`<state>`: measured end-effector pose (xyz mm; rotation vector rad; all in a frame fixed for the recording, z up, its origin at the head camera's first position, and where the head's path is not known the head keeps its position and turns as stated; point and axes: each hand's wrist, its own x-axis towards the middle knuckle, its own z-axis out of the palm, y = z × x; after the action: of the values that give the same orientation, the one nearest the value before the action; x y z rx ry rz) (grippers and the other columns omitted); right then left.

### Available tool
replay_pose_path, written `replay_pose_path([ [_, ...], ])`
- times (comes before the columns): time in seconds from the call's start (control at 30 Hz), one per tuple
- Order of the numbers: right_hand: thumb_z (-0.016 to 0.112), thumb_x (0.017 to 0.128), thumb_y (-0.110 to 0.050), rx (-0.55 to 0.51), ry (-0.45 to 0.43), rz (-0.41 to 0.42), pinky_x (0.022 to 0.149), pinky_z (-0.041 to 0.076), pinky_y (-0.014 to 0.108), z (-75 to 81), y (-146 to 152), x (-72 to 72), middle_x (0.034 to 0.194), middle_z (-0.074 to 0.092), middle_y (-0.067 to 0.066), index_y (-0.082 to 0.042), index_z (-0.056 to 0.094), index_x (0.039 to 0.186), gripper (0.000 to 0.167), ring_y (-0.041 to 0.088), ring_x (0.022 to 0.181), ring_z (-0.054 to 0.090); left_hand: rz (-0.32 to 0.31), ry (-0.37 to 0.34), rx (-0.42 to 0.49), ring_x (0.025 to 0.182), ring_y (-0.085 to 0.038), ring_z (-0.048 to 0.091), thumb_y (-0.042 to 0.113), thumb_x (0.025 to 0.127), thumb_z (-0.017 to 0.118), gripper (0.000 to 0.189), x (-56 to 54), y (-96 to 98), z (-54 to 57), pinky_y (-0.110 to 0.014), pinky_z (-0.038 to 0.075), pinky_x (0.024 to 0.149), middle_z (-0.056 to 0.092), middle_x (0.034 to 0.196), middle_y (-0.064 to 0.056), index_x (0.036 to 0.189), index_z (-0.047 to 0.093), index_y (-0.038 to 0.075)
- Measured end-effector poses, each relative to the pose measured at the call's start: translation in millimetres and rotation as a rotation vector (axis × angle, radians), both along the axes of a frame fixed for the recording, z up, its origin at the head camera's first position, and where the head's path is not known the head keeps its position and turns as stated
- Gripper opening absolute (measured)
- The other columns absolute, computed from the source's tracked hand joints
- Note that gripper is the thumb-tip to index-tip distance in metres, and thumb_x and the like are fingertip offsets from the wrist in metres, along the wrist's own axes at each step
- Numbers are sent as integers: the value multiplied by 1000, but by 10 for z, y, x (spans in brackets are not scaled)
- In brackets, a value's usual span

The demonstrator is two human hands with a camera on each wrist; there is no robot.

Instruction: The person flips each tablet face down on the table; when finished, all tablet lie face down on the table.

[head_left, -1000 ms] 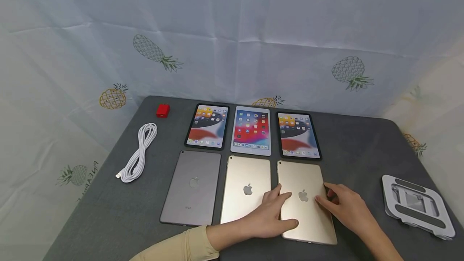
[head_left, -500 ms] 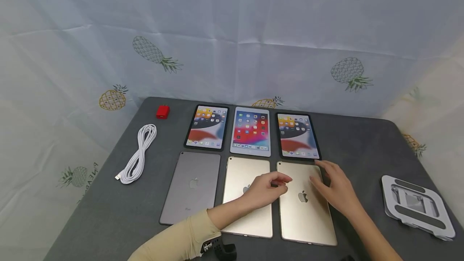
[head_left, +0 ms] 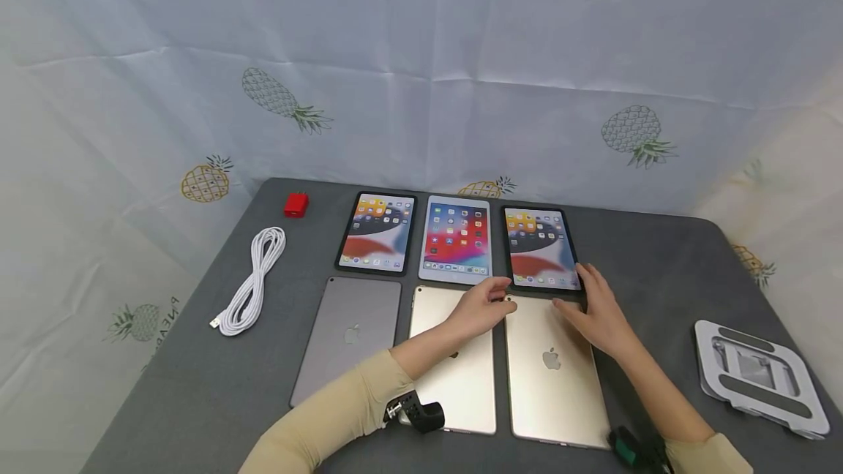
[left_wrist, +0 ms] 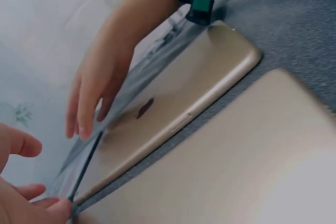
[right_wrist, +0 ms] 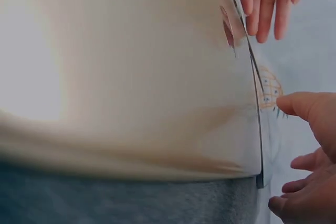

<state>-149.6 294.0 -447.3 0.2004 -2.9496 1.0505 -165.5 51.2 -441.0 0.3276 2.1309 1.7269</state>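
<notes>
In the head view my left hand [head_left: 476, 311] hovers at the near left corner of the black-framed tablet [head_left: 543, 249], screen lit. My right hand [head_left: 595, 317] is at that tablet's near right corner, thumb and fingers spread; contact cannot be told. Below them a gold tablet [head_left: 560, 401] lies back up. Another gold tablet [head_left: 461, 401] is partly covered by my left forearm. Both wrist views show relaxed fingers with nothing held: left hand [left_wrist: 26, 198] and right hand [right_wrist: 315, 166]. A white-framed tablet [head_left: 456, 240] lies beside the left fingertips.
A grey tablet [head_left: 349, 335] lies back up at left, behind it a second black-framed tablet [head_left: 377, 232]. A coiled white cable [head_left: 250, 287] and a red charger plug [head_left: 296, 205] sit far left. A folded silver stand [head_left: 760, 379] lies at right on the grey table [head_left: 178, 401].
Both hands have left the right gold tablet's sides and moved away from me to the near corners of the black-framed tablet. The tablets stay in place.
</notes>
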Motion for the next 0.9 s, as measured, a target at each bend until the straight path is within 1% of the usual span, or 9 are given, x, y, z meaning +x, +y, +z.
replay_pose_path([
  [0.1,66,93,-27,-21,-49,1,102,17,75,7,28,-69,152,6,39,13,12,150,88,56,139,6,10,-77,54,132,-26,46,17,91,64,57,-90,39,-10,-35,40,106,49,142,-15,142,45,0],
  [0.17,65,94,-28,-36,-75,5,103,17,73,8,40,-113,153,6,39,13,9,150,89,55,140,6,19,-142,103,135,-27,42,18,91,64,62,-140,59,-10,-37,36,109,45,146,-15,145,40,-2],
  [0.27,63,95,-29,-70,-109,12,104,19,71,12,47,-167,153,8,37,12,6,150,90,54,139,11,36,-217,174,137,-28,38,19,91,63,67,-207,98,-11,-39,32,112,40,149,-17,147,34,-4],
  [0.4,61,96,-32,-99,-155,2,104,23,69,22,43,-207,152,12,36,10,2,151,91,52,137,18,67,-292,241,138,-30,36,21,91,63,71,-270,149,28,-39,32,112,35,152,-18,148,30,-5],
  [0.57,59,96,-41,-74,-244,-35,105,22,69,36,13,-222,154,8,35,6,-5,152,97,53,139,14,101,-372,334,137,-32,36,16,90,63,72,-346,187,52,-39,33,111,29,154,-20,147,28,-9],
  [0.63,59,95,-43,-66,-273,-51,104,25,69,45,-1,-219,154,8,35,5,-6,152,99,53,139,15,103,-382,348,137,-33,37,15,89,64,70,-374,197,49,-38,34,111,31,152,-19,145,31,-11],
  [0.67,59,95,-44,-62,-283,-61,103,26,69,50,-6,-217,154,9,35,4,-6,153,100,53,138,17,96,-382,345,135,-33,38,14,89,65,67,-385,202,50,-38,34,111,35,150,-19,143,35,-11],
  [0.8,60,94,-44,-62,-292,-85,100,32,69,73,-18,-206,153,14,35,3,-3,153,98,53,134,24,68,-369,321,128,-32,42,15,88,66,49,-407,215,72,-41,33,109,50,132,-13,128,52,-9],
  [0.9,60,95,-44,-59,-290,-89,99,34,69,83,-17,-201,152,18,35,3,0,154,96,52,132,28,57,-372,315,123,-30,44,15,88,66,41,-405,220,99,-44,31,107,54,122,-9,121,57,-8],
])
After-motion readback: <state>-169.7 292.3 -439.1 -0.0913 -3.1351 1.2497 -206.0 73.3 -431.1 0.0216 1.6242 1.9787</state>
